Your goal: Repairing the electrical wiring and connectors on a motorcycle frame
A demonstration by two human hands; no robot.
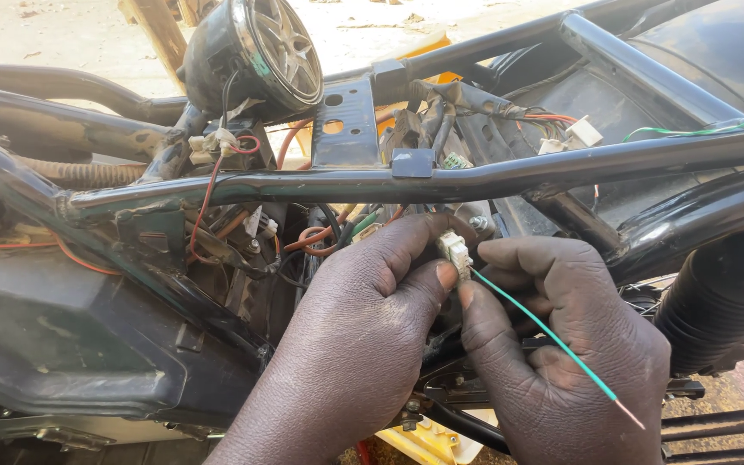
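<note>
Item: small white plastic connector (455, 249), held just below the black frame tube (441, 179) that crossed the view, and in front of the tangle of wiring behind that tube.

Attached lead: one green wire (544, 331), running from the connector's lower end down and to the right, away from the frame tube, across the right hand; its far tip was bare and reddish, joined to nothing.

Left hand (363, 319): below the frame tube, fingers curled together, thumb and forefinger pinched on the connector's left side.

Right hand (561, 344): below the frame tube and right of the left hand, thumb and forefinger closed on the wire just where it met the connector; remaining fingers folded loosely.

State of work, as judged: the wire appeared seated in or at the connector, whether fully could not be told; the connector itself was mated to nothing, and the wire's free end remained loose.

Surroundings: second white connector (583, 133) above the frame tube to the right; red wires (208, 194) left of the hands, hanging below the tube; round black speaker (256, 53) above the tube at upper left; ribbed black rubber boot (712, 301) below the tube at far right.
</note>
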